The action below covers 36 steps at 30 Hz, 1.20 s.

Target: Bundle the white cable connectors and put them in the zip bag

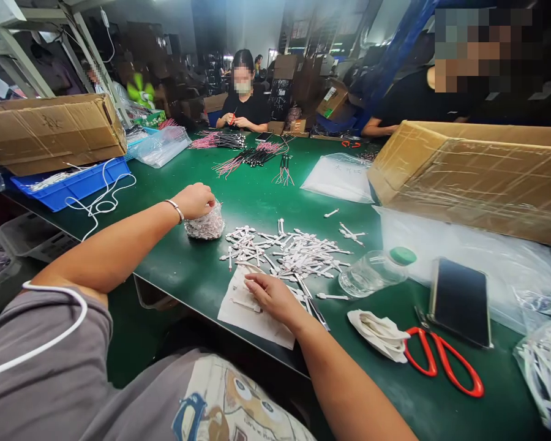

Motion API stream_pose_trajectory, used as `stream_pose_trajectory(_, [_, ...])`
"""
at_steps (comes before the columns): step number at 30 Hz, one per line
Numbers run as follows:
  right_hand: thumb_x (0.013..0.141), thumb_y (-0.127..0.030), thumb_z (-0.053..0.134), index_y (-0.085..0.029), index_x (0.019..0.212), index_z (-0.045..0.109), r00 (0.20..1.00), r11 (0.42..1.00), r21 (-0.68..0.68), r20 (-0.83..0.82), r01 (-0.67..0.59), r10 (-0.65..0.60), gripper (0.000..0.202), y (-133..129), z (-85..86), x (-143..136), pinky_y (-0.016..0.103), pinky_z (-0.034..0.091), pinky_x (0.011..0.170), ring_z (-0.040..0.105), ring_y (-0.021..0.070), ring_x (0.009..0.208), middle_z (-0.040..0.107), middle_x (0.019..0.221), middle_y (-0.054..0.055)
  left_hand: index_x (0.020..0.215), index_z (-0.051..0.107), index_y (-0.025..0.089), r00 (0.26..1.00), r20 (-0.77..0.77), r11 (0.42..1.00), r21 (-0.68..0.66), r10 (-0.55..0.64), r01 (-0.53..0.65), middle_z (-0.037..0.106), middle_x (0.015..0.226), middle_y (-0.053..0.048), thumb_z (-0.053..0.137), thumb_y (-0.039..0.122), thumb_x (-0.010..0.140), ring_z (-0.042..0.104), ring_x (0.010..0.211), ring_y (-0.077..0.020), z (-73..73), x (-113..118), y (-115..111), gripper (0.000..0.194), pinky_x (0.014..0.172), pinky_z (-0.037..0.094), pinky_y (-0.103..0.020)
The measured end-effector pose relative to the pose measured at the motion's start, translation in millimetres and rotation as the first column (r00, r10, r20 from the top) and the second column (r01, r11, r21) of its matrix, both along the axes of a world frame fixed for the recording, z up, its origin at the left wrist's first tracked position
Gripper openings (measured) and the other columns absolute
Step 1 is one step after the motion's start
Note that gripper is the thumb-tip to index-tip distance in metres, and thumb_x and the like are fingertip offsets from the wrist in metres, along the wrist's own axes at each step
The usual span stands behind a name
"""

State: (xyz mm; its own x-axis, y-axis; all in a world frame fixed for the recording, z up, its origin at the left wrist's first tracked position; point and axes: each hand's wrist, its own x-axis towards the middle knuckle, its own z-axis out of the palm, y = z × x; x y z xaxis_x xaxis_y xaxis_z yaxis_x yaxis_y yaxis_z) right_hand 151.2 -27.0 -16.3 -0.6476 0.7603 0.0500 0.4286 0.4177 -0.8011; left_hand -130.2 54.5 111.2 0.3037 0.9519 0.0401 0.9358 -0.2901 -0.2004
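My left hand (196,201) is at the top of a small clear plastic bag (205,225) full of tiny pale parts. Its fingers are curled, and what they pinch is hidden. My right hand (274,295) lies palm down over a white cloth (257,323) at the table's front edge, its fingers stretched out and holding nothing. On the cloth, by those fingers, is one short white cable piece (245,305). A loose pile of similar white pieces (303,254) spreads just beyond. Tweezers (318,312) lie right of my right wrist, partly among the pieces.
Right of the pile are a clear jar (371,274) with a green lid, a crumpled cloth (379,334), red-handled scissors (441,358) and a phone (461,300). Cardboard boxes (482,177) and a blue tray (73,184) flank the green table (165,257). A co-worker (243,104) sits opposite.
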Motion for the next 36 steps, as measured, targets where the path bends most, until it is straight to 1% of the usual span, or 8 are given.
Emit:
stream_pose_trajectory(7, [0.088,-0.043,0.041,-0.020,0.103,0.064,1.000,1.000,0.001,0.009,0.001,-0.001,0.035,1,1.1,0,0.031,0.042,0.080,0.060,0.0201,0.091,0.067,0.101,0.006,0.081,0.068,0.017,0.970,-0.176,0.975,-0.118,0.168,-0.190,0.065,0.081,-0.007,0.047,0.023,0.068,0.057,0.071,-0.0181,19.8,-3,0,0.026,0.061,0.037,-0.025])
stream_pose_trajectory(12, [0.088,-0.041,0.042,-0.020,0.102,0.064,1.000,1.000,0.010,0.008,0.011,-0.011,0.033,1,1.6,0,0.029,0.041,0.077,0.060,0.0193,0.089,0.067,0.099,0.006,0.081,0.068,0.020,0.969,-0.173,0.945,-0.245,0.176,-0.216,0.067,0.078,-0.004,0.050,0.025,0.069,0.057,0.067,-0.0157,24.6,4,0,0.022,0.057,0.035,-0.023])
stream_pose_trajectory(16, [0.089,-0.038,0.041,-0.021,0.095,0.064,1.000,0.999,0.037,-0.017,0.014,-0.013,0.029,2,3.1,1,0.026,0.040,0.072,0.059,0.0164,0.082,0.067,0.091,0.004,0.087,0.067,0.018,0.982,-0.088,0.985,0.034,0.169,-0.167,0.067,0.089,-0.007,0.040,0.028,0.080,0.058,0.081,-0.0180,21.9,27,-16,0.030,0.067,0.039,-0.025])
stream_pose_trajectory(18, [0.089,-0.037,0.041,-0.020,0.087,0.063,1.000,0.999,0.050,0.002,0.022,-0.022,0.027,4,3.7,2,0.025,0.038,0.066,0.056,0.0149,0.075,0.066,0.083,0.002,0.092,0.066,0.017,0.999,-0.024,0.996,0.074,0.046,-0.044,0.066,0.094,-0.007,0.038,0.025,0.082,0.058,0.087,-0.0175,10.9,45,-29,0.031,0.075,0.040,-0.025])
stream_pose_trajectory(20, [0.088,-0.036,0.042,-0.019,0.077,0.060,0.999,0.998,0.057,0.036,0.038,-0.040,0.028,6,3.7,2,0.024,0.035,0.061,0.053,0.0135,0.067,0.062,0.073,0.001,0.089,0.066,0.017,0.996,0.005,0.990,-0.107,-0.089,0.089,0.066,0.090,-0.007,0.041,0.023,0.082,0.059,0.086,-0.0173,-7.6,61,-42,0.027,0.077,0.042,-0.026])
stream_pose_trajectory(23, [0.087,-0.036,0.043,-0.018,0.070,0.056,0.996,0.996,0.059,0.055,0.064,-0.068,0.028,9,3.0,4,0.023,0.032,0.058,0.049,0.0124,0.062,0.058,0.066,0.000,0.086,0.065,0.014,0.995,0.010,0.958,-0.266,-0.103,0.102,0.065,0.088,-0.011,0.045,0.013,0.076,0.060,0.086,-0.0190,-41.9,75,-50,0.022,0.078,0.043,-0.027])
stream_pose_trajectory(28, [0.087,-0.035,0.044,-0.018,0.073,0.057,0.995,0.995,0.053,0.052,0.080,-0.083,0.026,11,1.9,5,0.023,0.032,0.059,0.049,0.0121,0.064,0.059,0.069,0.000,0.093,0.062,0.007,1.000,0.005,0.970,-0.239,0.030,-0.028,0.063,0.093,-0.019,0.039,0.009,0.078,0.061,0.090,-0.0253,-80.3,79,-31,0.028,0.079,0.045,-0.034])
stream_pose_trajectory(36, [0.087,-0.036,0.043,-0.019,0.075,0.058,0.995,0.996,0.035,0.051,0.084,-0.086,0.025,10,2.9,6,0.023,0.033,0.060,0.051,0.0124,0.066,0.060,0.072,0.000,0.101,0.061,0.006,0.956,0.114,0.929,-0.293,0.268,-0.226,0.065,0.096,-0.020,0.048,0.052,0.076,0.062,0.090,-0.0294,-92.7,105,16,0.054,0.074,0.047,-0.033])
